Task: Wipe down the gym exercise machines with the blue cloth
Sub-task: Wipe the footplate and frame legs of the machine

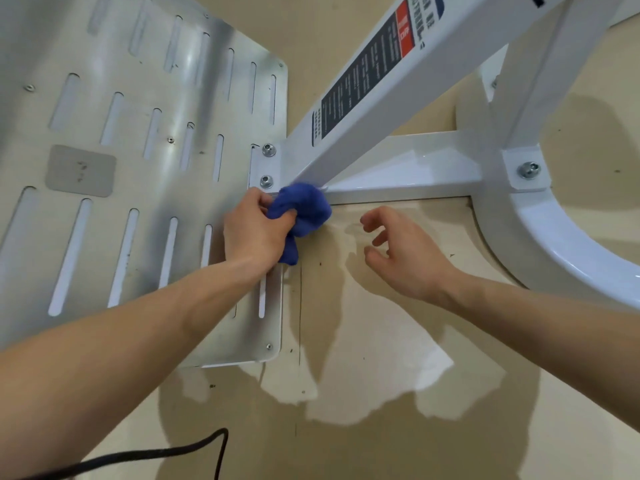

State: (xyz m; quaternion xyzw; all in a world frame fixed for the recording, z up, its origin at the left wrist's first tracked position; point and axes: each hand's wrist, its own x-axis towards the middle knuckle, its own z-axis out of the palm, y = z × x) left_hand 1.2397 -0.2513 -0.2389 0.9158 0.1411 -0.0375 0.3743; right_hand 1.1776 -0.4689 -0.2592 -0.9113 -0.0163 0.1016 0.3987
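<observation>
Reaching in from the lower left, our left forearm ran up to the left hand [256, 230], whose fingers were clamped around the bunched blue cloth [304, 213]. We pressed that cloth against the near end of the white frame bar [408, 174], just beside the two bolts [266, 166] at the edge of the slotted metal plate [138, 140]. Our right hand [405, 254] hovered near it over the beige floor [381, 341], empty, fingers apart and loosely curled. Beyond rose the slanted white beam [398, 95] bearing its dark label [363, 77].
</observation>
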